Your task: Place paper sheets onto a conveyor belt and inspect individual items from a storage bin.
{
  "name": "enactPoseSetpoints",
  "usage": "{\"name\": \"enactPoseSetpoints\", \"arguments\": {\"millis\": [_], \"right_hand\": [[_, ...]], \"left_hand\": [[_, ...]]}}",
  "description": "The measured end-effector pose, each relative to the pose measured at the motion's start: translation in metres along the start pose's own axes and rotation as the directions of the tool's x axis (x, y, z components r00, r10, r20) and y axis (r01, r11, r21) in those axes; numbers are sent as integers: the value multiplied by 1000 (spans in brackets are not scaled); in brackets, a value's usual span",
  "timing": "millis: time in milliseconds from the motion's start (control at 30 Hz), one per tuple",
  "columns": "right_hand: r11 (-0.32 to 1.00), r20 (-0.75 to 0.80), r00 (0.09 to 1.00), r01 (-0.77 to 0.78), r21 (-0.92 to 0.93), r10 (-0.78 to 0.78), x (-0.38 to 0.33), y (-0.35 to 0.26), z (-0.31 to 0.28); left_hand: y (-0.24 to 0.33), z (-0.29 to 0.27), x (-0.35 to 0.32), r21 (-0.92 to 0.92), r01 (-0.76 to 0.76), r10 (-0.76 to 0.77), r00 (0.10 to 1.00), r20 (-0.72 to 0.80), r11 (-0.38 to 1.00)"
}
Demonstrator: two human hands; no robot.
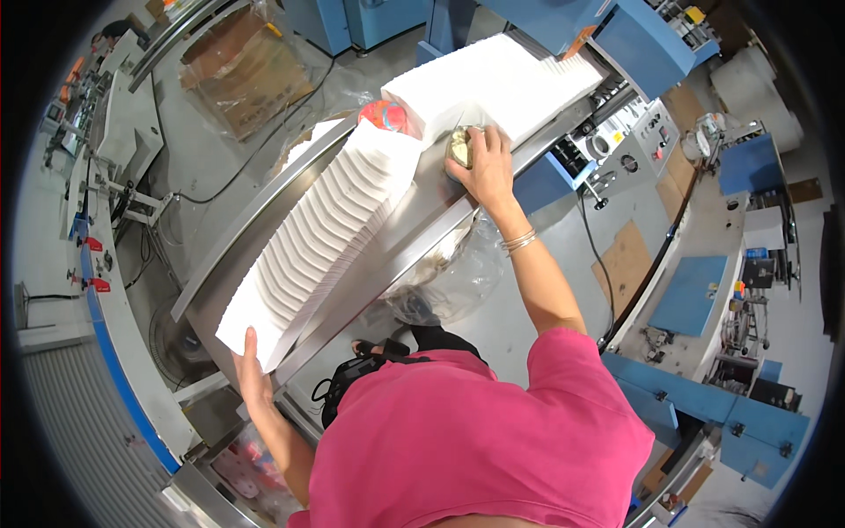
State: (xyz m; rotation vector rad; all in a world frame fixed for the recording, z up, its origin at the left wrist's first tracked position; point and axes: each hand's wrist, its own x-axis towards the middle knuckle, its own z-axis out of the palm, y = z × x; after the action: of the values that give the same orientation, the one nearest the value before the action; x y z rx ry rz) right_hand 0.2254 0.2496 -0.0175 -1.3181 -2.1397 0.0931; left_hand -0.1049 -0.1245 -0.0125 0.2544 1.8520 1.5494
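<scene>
A long stack of white folded paper sheets (317, 229) lies slanting along a metal trough (387, 231), its layers fanned in wavy rows. At its near left end my left hand (255, 378) grips the stack, thumb against the end face and the other fingers mostly hidden. My right hand (488, 167) is closed over a pale yellow-green lump in clear wrap (459, 148), whose exact kind I cannot make out. It rests on the trough beside a second white stack (480, 79). Between both stacks sits a red round object (385, 115), partly covered.
The second stack reaches a blue machine (647, 53) at the far right. A grey control panel (647, 145) stands below it. Clear plastic bags (449, 286) hang under the trough's near edge. A cardboard box in plastic (242, 70) stands on the floor at the far left.
</scene>
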Motion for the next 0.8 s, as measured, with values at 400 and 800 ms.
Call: {"name": "enactPoseSetpoints", "arguments": {"millis": [400, 800], "right_hand": [[986, -94, 995, 14, -164, -30, 1, 1, 14], [928, -76, 961, 275, 252, -265, 40, -80, 2]], "left_hand": [[6, 3, -3, -34, 10, -9, 1000, 15, 999], [18, 16, -14, 14, -33, 33, 999, -12, 999]]}}
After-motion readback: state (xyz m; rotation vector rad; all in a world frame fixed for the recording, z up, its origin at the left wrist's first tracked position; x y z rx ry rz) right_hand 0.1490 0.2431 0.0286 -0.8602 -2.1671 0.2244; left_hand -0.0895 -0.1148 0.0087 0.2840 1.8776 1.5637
